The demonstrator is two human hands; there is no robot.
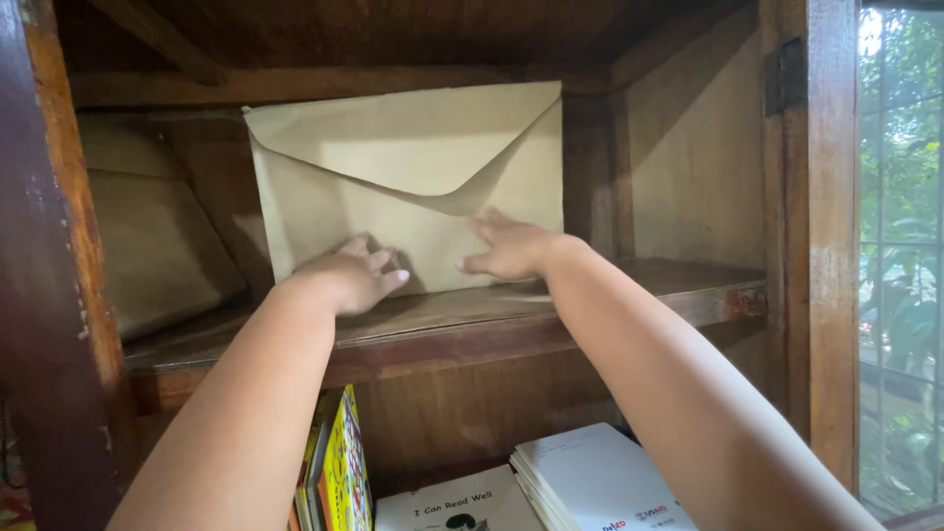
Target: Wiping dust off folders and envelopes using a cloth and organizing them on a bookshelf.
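the large brown paper envelope [408, 187] stands on its long edge at the back of the dark wooden shelf [629, 295]. the left hand [349, 275] and the right hand [511, 246], fingers spread, press flat on its lower front; even pressure on both sides would likely keep it upright.

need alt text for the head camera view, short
Two bare hands, left hand and right hand, press a large brown envelope upright against the back of a wooden shelf. Books lie on the shelf below, and a window is at right.
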